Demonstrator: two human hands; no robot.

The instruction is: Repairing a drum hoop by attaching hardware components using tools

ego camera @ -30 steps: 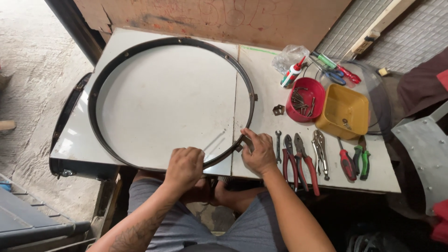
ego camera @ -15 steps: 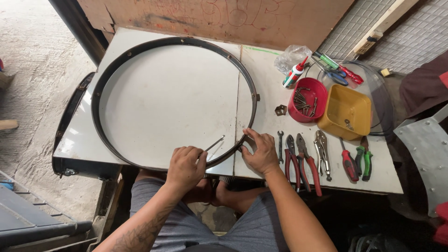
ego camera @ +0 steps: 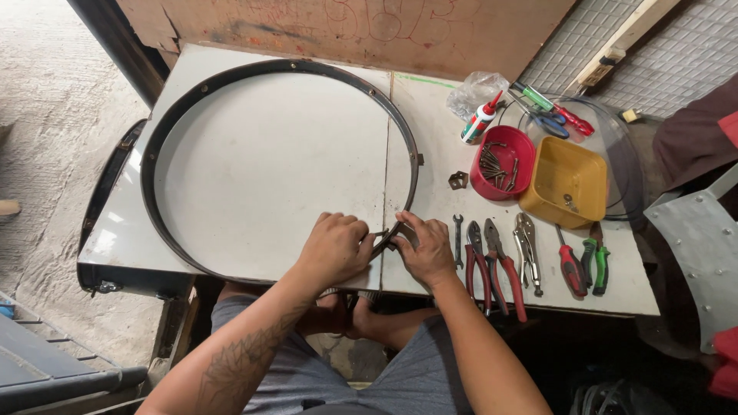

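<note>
1. The white tabletop (ego camera: 254,165) is made of two panels that meet at a seam running front to back.
2. A large black metal hoop (ego camera: 165,127) lies flat across both panels.
3. Right of the hoop sit a small metal bracket (ego camera: 458,180), a red bowl (ego camera: 503,163) of screws and a yellow tub (ego camera: 566,182), the two containers touching.
4. Behind them lie a glue bottle (ego camera: 480,121), a clear plastic bag (ego camera: 473,90) and screwdrivers (ego camera: 555,112).
5. Along the front edge lie a small wrench (ego camera: 458,240), red-handled pliers (ego camera: 492,261), locking pliers (ego camera: 528,250) and two more screwdrivers (ego camera: 584,265).

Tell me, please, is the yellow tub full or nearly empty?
Nearly empty: the yellow tub shows its bare bottom, with only one small metal piece inside.
</note>
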